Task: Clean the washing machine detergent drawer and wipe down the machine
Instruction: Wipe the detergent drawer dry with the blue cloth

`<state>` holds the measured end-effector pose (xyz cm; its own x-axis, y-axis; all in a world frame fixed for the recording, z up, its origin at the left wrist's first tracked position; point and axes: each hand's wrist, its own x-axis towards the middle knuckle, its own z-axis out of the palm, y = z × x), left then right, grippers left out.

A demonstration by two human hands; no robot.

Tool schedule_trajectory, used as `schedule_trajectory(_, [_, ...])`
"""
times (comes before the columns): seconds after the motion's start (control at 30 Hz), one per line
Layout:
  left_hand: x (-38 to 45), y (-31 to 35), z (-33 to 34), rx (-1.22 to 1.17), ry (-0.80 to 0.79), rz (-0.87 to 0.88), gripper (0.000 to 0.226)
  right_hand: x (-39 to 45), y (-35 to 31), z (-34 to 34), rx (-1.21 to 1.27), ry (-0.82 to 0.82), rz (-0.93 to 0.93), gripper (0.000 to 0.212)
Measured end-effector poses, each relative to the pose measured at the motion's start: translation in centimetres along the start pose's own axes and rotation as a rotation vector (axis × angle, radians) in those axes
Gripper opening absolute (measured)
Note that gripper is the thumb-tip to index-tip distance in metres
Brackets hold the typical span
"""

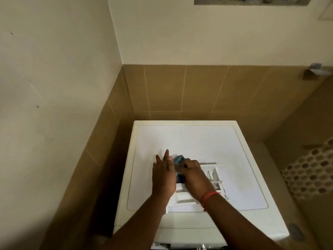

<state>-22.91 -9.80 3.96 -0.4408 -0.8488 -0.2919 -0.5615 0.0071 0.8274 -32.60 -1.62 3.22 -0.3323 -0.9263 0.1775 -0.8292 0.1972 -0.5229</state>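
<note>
Drawer (203, 184) out of machine, lying on washer top (189, 139). R hand (193, 175) curled round blue cloth (178, 159), rubbing far end. L hand (163, 173) flat, fingers straight, bracing side. Judged: light, stiff plastic, thin dividers fragile, prob. slippery w/ residue; hold by outer walls.

White washing machine top (189, 139), removed detergent drawer (214, 177) flat on it, near its front edge.
</note>
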Motion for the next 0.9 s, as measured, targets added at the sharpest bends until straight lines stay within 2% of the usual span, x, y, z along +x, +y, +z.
schedule_trajectory(0.13, [-0.4,0.0,-0.4,0.032,-0.021,0.030,0.063,-1.3,2.6,-3.5,-0.058,0.134,0.293,0.015])
schedule_trajectory(0.23, [-0.3,-0.1,-0.4,0.024,-0.033,0.035,0.059,-0.9,3.0,-3.2,-0.117,0.168,0.498,0.017])
schedule_trajectory(0.27, [-0.3,-0.2,-0.3,0.018,-0.034,0.034,0.058,-0.5,2.5,-2.4,-0.162,0.224,0.489,0.020])
schedule_trajectory(0.3, [-0.2,-0.3,-0.3,0.011,-0.032,0.035,0.057,0.0,1.7,-1.0,-0.050,0.249,0.474,0.024])
schedule_trajectory(0.4, [-0.1,-0.5,-0.2,-0.010,-0.029,0.039,0.057,1.2,-2.1,2.2,-0.038,0.035,0.209,0.032])
schedule_trajectory(0.5, [-0.1,-0.2,-0.4,-0.026,-0.025,0.026,0.059,1.6,-2.4,2.3,0.028,-0.060,0.129,0.036])
schedule_trajectory(0.53, [-0.3,-0.1,-0.5,-0.020,-0.024,0.027,0.059,1.4,-2.0,1.8,0.051,-0.061,0.137,0.031])
schedule_trajectory(0.6, [-0.5,0.0,-0.7,-0.001,-0.023,0.027,0.057,0.5,-1.5,-1.1,0.215,0.018,0.295,0.009])
schedule_trajectory(0.63, [-0.5,0.1,-0.7,0.010,-0.024,0.026,0.057,-0.2,-0.7,-2.7,0.238,0.062,0.361,0.007])
schedule_trajectory(0.73, [-0.6,0.1,-0.6,0.055,-0.010,0.033,0.059,-1.5,1.7,-6.6,0.289,0.094,0.530,0.013])
schedule_trajectory(0.9, [-0.1,-0.4,0.0,0.188,0.060,0.022,0.067,-2.2,5.1,-5.7,0.131,0.094,0.542,0.016])
